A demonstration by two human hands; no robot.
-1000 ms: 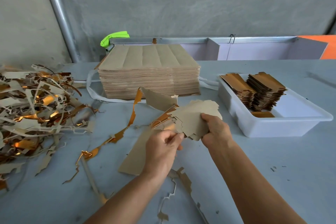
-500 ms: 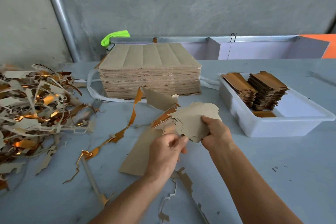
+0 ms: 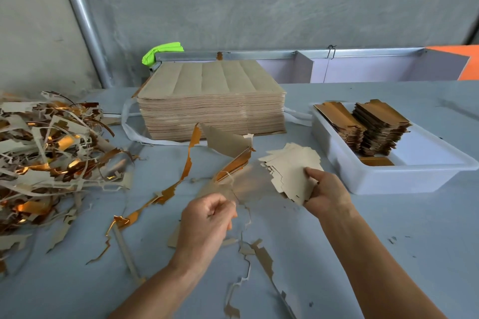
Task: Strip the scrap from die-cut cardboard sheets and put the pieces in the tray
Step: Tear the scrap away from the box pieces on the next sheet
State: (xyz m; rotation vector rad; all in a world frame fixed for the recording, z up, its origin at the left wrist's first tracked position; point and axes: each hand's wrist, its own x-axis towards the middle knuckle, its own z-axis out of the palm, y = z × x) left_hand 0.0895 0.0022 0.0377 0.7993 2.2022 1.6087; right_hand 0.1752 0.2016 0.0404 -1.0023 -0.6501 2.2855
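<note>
Right hand (image 3: 328, 193) gripping a fanned bundle of die-cut pieces (image 3: 291, 169), fingers curled round it, just left of the white tray (image 3: 388, 176). Left hand (image 3: 207, 220) pinching a blurred cardboard sheet (image 3: 243, 184) above the worktop (image 3: 388, 241). Scrap pile (image 3: 46, 153) far left.

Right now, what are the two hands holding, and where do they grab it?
The right hand grips a small stack of cut cardboard pieces by its near right edge. The left hand pinches the near edge of a blurred cardboard sheet.
</note>
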